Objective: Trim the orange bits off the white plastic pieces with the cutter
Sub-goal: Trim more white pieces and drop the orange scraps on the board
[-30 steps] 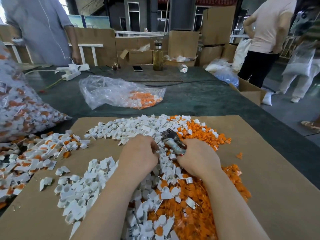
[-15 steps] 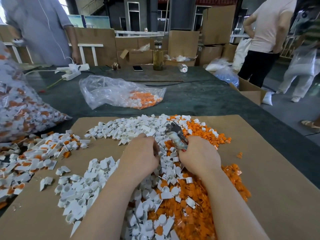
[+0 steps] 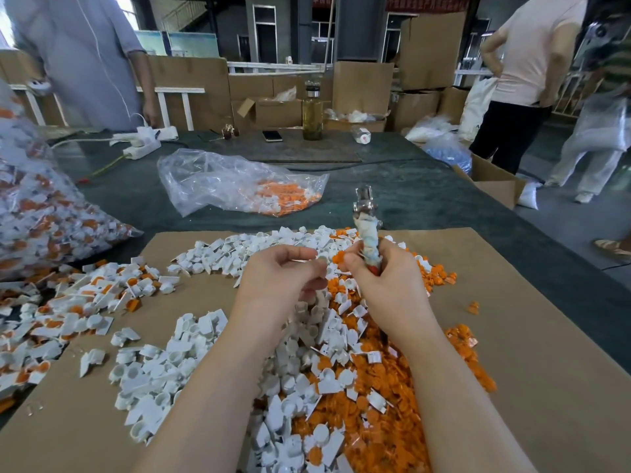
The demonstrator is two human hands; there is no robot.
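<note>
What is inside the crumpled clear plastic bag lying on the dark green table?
The crumpled clear plastic bag holds a heap of small orange plastic bits at its right end, some white mixed in. Glare and folds hide the rest.

Warehouse-type hall, dim toward the back. Dark pillar (image 3: 360,27) at centre rear, tall windows (image 3: 264,32) beside it letting in daylight. Stacked cardboard boxes (image 3: 432,49) along the far side; white railing (image 3: 273,67) behind them. Long surface (image 3: 409,199) covered in dark green cloth, a brown cardboard sheet (image 3: 546,336) laid over its near end. Grey concrete floor (image 3: 563,227) at right. Two people standing, one far left (image 3: 85,56), one far right (image 3: 532,63).
</note>
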